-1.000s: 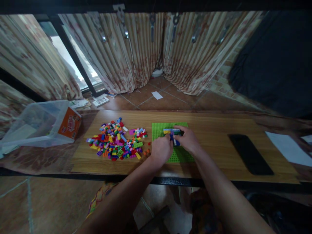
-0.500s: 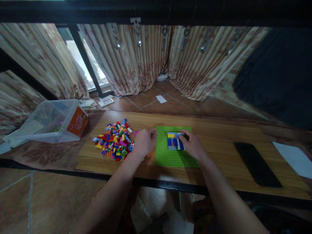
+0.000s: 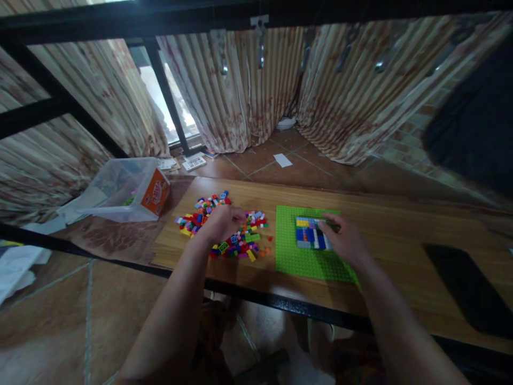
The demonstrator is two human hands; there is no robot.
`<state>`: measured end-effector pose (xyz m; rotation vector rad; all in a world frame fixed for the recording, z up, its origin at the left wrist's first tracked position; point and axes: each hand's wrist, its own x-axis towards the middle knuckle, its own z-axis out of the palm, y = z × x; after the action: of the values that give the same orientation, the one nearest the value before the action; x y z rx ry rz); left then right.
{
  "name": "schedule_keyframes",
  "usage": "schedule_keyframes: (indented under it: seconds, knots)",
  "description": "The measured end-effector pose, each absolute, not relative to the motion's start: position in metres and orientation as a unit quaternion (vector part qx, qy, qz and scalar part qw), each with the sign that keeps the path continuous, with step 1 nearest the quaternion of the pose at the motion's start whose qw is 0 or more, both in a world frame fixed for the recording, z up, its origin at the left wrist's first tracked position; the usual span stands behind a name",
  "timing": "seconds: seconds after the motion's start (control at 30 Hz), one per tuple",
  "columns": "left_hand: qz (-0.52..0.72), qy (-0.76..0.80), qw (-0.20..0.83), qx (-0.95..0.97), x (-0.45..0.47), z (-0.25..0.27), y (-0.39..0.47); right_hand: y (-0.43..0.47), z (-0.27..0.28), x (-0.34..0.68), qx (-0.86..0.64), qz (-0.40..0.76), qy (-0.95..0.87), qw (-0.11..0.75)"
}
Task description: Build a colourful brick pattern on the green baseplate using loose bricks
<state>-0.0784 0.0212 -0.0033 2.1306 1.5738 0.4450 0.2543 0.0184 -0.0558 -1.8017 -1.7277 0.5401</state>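
Observation:
My left hand [image 3: 220, 223] is over the loose pile of small colourful toy bricks [image 3: 240, 243], fingers curled and pointing right. Whether anything is between its fingertips is hidden. On the green studded baseplate [image 3: 288, 259] sits a flat, roughly square block of joined bricks [image 3: 306, 235], with yellow, blue, grey, white and orange parts. My right hand [image 3: 347, 235] is at this block's upper right corner, thumb and forefinger closed about the corner and the other fingers curled behind. Its palm covers part of the baseplate's right side.
A clear plastic bin [image 3: 116, 200] with an orange label stands left of the wooden board [image 3: 385, 240]. On the board's right lies a dark flat slab [image 3: 465, 289]. A dark metal bar [image 3: 192, 24] with hanging clips crosses above, before curtains [image 3: 260, 96].
My left hand has moved left from beside the baseplate to the brick pile. My right hand stays at the block's corner. The whole view has shifted, moving the scene rightward.

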Motion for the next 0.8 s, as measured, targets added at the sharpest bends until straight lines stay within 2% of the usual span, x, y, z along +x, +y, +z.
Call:
schedule_keyframes:
  seconds: [0.13, 0.27, 0.53, 0.8]
  knots:
    - [0.159, 0.548, 0.266, 0.777, -0.079, -0.002, 0.018, 0.018, -0.055, 0.253, -0.677, 0.196, -0.649, 0.284]
    - [0.077, 0.475, 0.324, 0.815, -0.063, 0.007, 0.003, 0.018, -0.054, 0.252, -0.68, 0.188, -0.652, 0.276]
    - [-0.042, 0.457, 0.219, 0.861, -0.048, 0.003, -0.014, 0.019, -0.051, 0.251, -0.675, 0.176, -0.664, 0.269]
    - [-0.016, 0.447, 0.251, 0.859, -0.051, 0.005, -0.009, 0.019, -0.049, 0.25, -0.665, 0.166, -0.677, 0.268]
